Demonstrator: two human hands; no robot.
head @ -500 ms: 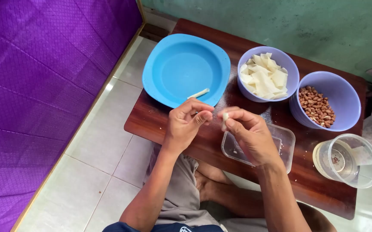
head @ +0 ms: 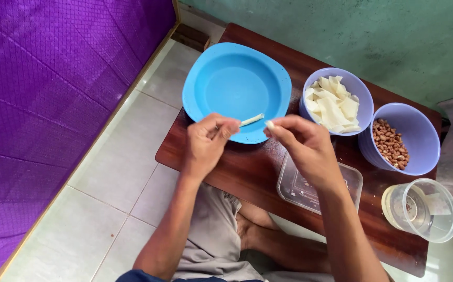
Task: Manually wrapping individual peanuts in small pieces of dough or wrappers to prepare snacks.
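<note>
A thin, pale rolled stick, seemingly a strip of dough or wrapper wound tight, was pinched at one end between the thumb and fingers of the left hand and jutted out over the near rim of the blue plate. It looked very light and soft, likely to bend or unroll under pressure, so a gentle pinch close to the end, or a light hold along its middle, would probably suit it best. The right hand was just beside it, its fingertips closed on a small white bit that was too small to identify; the two hands were near each other but not touching.

The blue plate was bare inside and sat at the far left of the dark wooden table. To its right stood a lavender bowl heaped with pale cut wrapper pieces, and beside that a second lavender bowl holding a layer of peanuts. Under the right wrist lay a shallow clear tray with a few crumbs in it. At the right end of the table was a clear plastic cup with a little liquid. The person sat cross-legged on the pale tiled floor, with a purple quilted surface to the left and a green wall behind the table.
</note>
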